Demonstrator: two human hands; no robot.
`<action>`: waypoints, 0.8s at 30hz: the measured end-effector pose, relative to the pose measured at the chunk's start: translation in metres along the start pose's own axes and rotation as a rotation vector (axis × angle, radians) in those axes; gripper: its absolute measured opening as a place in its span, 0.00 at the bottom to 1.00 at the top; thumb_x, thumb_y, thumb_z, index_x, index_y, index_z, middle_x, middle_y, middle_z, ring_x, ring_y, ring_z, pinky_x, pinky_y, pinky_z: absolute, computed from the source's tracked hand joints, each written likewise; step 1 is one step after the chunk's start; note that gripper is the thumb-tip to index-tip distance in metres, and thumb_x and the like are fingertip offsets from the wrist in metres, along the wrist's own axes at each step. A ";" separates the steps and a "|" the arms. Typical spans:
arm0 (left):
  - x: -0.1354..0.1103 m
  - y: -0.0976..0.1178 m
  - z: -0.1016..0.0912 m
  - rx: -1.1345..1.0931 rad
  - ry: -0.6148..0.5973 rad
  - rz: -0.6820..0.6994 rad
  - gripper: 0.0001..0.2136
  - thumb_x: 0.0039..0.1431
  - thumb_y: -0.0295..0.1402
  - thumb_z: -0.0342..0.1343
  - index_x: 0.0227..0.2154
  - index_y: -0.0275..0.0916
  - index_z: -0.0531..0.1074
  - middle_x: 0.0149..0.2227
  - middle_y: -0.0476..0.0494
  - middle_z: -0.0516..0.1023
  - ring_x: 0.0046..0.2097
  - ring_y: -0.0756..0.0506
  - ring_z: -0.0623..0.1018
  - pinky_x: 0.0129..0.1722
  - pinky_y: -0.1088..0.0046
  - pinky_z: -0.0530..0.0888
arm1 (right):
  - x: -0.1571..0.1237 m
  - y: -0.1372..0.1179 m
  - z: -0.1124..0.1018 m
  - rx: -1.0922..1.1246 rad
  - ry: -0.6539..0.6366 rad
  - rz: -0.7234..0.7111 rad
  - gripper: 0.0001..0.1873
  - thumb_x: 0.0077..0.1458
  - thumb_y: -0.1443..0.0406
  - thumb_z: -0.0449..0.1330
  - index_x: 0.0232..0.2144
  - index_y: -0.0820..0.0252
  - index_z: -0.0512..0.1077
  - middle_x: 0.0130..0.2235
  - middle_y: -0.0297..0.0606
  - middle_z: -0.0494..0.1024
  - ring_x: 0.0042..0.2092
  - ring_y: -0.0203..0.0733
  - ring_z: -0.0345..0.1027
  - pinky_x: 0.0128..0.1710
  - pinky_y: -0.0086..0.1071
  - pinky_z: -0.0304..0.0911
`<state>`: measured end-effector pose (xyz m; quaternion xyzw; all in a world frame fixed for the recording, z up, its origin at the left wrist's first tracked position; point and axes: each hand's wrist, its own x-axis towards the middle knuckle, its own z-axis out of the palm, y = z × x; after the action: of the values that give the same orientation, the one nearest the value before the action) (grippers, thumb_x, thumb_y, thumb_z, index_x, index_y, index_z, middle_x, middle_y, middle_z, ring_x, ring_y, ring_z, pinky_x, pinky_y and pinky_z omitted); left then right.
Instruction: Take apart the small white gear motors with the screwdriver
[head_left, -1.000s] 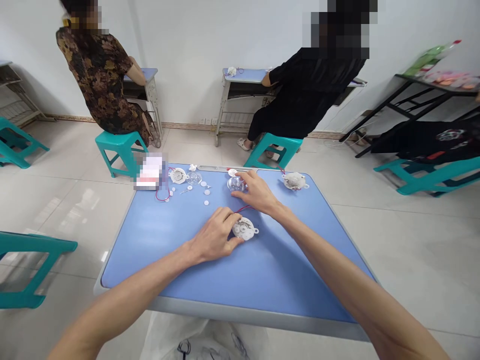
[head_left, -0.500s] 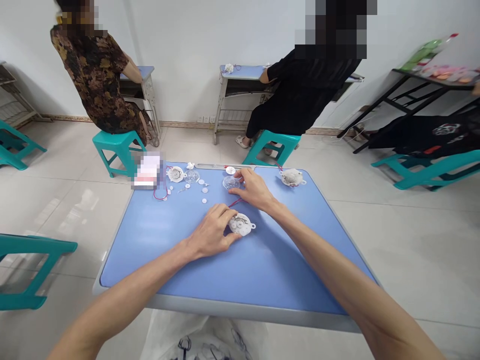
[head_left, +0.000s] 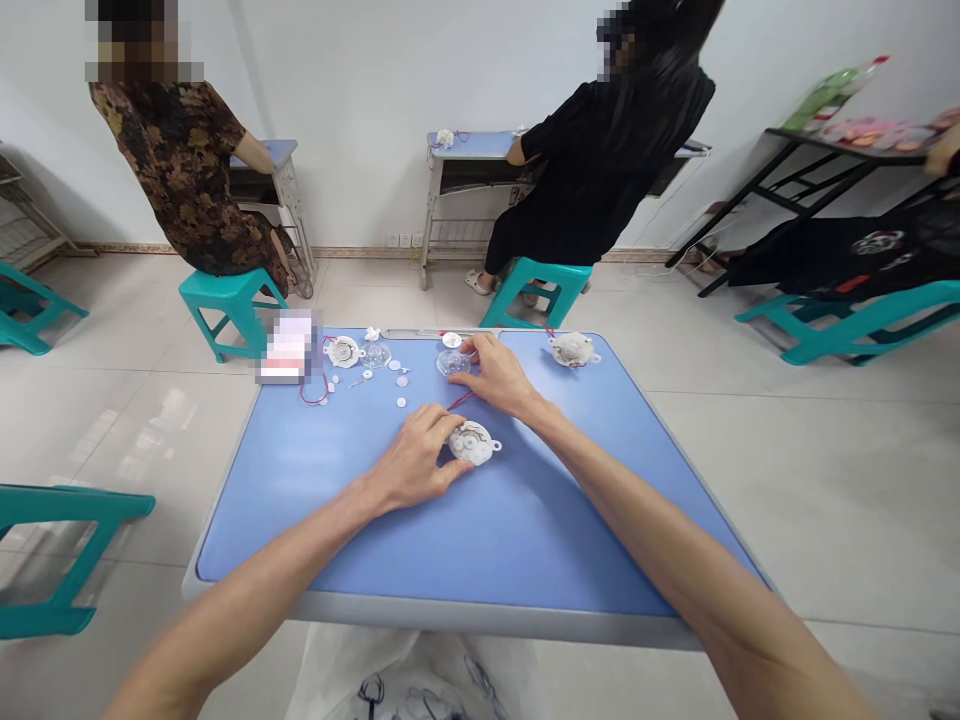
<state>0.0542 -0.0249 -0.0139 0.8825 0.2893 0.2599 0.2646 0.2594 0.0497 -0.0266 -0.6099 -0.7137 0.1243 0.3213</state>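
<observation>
Between left fingers [head_left: 444, 428] sits a white housing [head_left: 474, 446].

Classroom-like room, 2 people [head_left: 592, 190] at school desks [head_left: 476, 147], teal stools [head_left: 225, 290], white wall [head_left: 360, 120], tiled floor [head_left: 757, 480]

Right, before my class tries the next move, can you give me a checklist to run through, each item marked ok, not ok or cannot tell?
1. Left hand has a grip on the near housing: ok, thumb and fingers are at its edge.
2. Housing's open side faces up: ok.
3. Right hand is at the clear cover: ok.
4. Cover is lifted off the table: cannot tell.
5. Red wire is free of the right hand: cannot tell, it runs close to it.
6. Loose discs are gathered together: not ok, they lie scattered.
</observation>
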 end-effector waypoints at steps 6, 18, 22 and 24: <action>-0.001 -0.002 0.002 -0.008 0.004 0.008 0.19 0.57 0.33 0.63 0.50 0.39 0.67 0.46 0.39 0.71 0.50 0.39 0.72 0.51 0.58 0.72 | -0.009 -0.006 -0.013 0.060 0.049 -0.020 0.19 0.50 0.59 0.65 0.43 0.59 0.69 0.47 0.44 0.73 0.41 0.46 0.71 0.43 0.43 0.68; -0.001 -0.003 0.003 -0.012 -0.012 0.003 0.20 0.58 0.34 0.62 0.51 0.39 0.66 0.44 0.41 0.70 0.47 0.40 0.71 0.50 0.60 0.70 | -0.110 -0.040 -0.058 0.220 -0.136 -0.177 0.25 0.53 0.59 0.67 0.52 0.55 0.67 0.49 0.43 0.74 0.44 0.45 0.72 0.41 0.39 0.73; -0.001 -0.004 0.003 -0.011 -0.020 0.004 0.20 0.57 0.32 0.63 0.51 0.39 0.67 0.43 0.42 0.70 0.46 0.41 0.71 0.49 0.61 0.70 | -0.121 -0.044 -0.047 0.197 -0.146 -0.150 0.23 0.55 0.62 0.66 0.52 0.55 0.66 0.49 0.43 0.74 0.43 0.44 0.72 0.41 0.39 0.73; -0.001 -0.004 0.003 -0.009 -0.022 0.004 0.19 0.57 0.32 0.63 0.51 0.39 0.67 0.43 0.42 0.70 0.45 0.41 0.71 0.49 0.62 0.70 | -0.120 -0.045 -0.043 0.189 -0.129 -0.145 0.19 0.57 0.63 0.64 0.50 0.55 0.67 0.47 0.41 0.75 0.42 0.43 0.73 0.41 0.39 0.73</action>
<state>0.0533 -0.0234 -0.0189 0.8846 0.2833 0.2523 0.2712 0.2562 -0.0834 -0.0050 -0.5144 -0.7602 0.2066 0.3389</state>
